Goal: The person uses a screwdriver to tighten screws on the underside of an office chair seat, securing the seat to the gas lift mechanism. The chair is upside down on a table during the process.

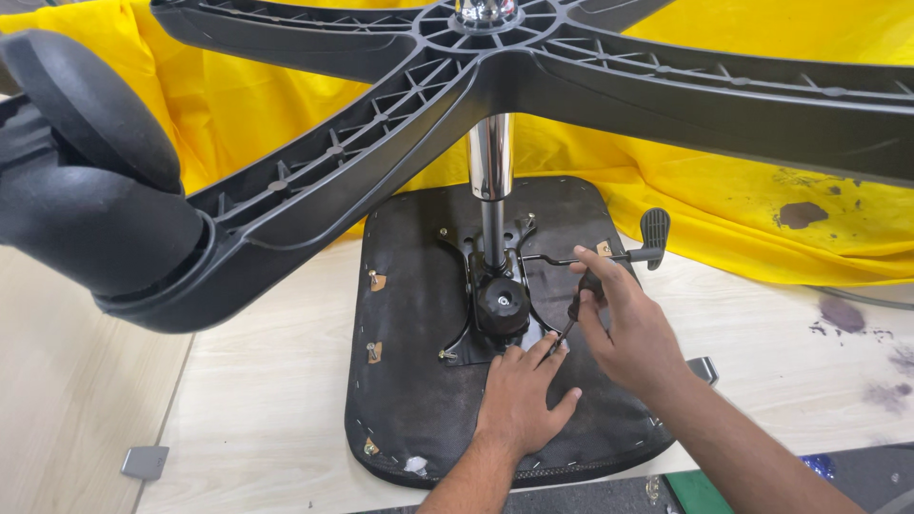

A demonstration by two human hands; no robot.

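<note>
Hands close together: right hand (633,328) grips screwdriver (574,319) at mounting plate (495,286); left hand (519,395) flat on seat underside (409,381) (chair upturned).

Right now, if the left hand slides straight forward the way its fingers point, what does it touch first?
Probably the black metal mechanism plate: the left hand lies flat on the upturned seat underside, fingers pointing at the plate's near corner, beside the screwdriver tip. Depth is unclear.
</note>
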